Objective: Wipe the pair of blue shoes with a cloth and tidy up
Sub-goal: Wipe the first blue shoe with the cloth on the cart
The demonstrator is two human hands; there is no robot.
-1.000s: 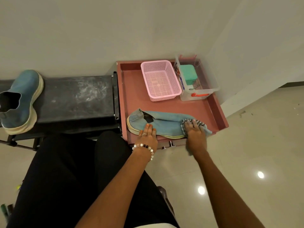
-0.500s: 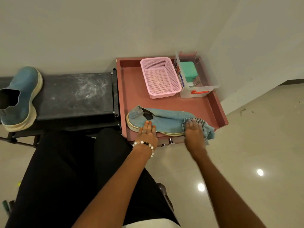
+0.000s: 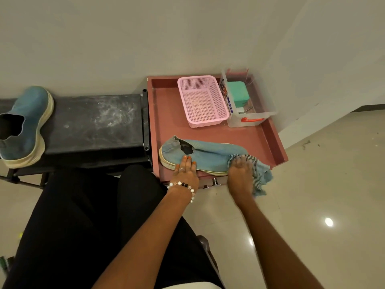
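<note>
One blue shoe (image 3: 206,156) lies on its side near the front edge of a dusky-pink tray (image 3: 166,122), toe to the right. My left hand (image 3: 186,171) presses flat on the shoe's heel part, fingers straight. My right hand (image 3: 239,173) presses a blue striped cloth (image 3: 260,174) against the shoe's toe; the cloth hangs over the tray's front edge. The hand looks blurred. The second blue shoe (image 3: 25,126) stands on a black bench (image 3: 93,124) at the far left.
A pink mesh basket (image 3: 203,101) and a clear box (image 3: 245,105) holding a green block sit at the tray's back. White walls close in behind and on the right. Glossy floor (image 3: 323,195) lies to the right. My dark-trousered legs (image 3: 83,226) fill the lower left.
My right hand has slid with the cloth a little toward me over the shoe's toe, more cloth now hanging off the tray's front. My left hand stays on the heel part.
</note>
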